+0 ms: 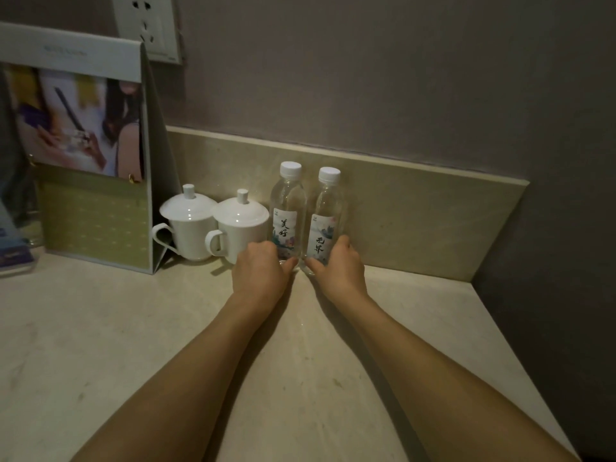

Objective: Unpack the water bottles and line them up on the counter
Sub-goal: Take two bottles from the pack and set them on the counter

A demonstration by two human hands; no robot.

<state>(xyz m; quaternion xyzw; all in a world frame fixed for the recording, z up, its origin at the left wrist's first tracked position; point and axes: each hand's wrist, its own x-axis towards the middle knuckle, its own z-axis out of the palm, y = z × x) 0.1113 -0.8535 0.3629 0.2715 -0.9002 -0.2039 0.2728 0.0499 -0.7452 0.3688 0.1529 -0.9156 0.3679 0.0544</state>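
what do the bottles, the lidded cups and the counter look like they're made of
Bottles: clear plastic by the look; see-through walls, white screw caps, paper-like labels.
Lidded cups: probably glazed white ceramic, smooth with soft highlights.
Counter: pale polished stone or imitation; faint mottling, low sheen.

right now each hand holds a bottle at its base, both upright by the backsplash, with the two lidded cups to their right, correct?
One thing is off: the head view shows the two lidded cups to the left of the bottles, not the right. The left hand holds the left bottle and the right hand the right bottle at the base, both upright by the backsplash.
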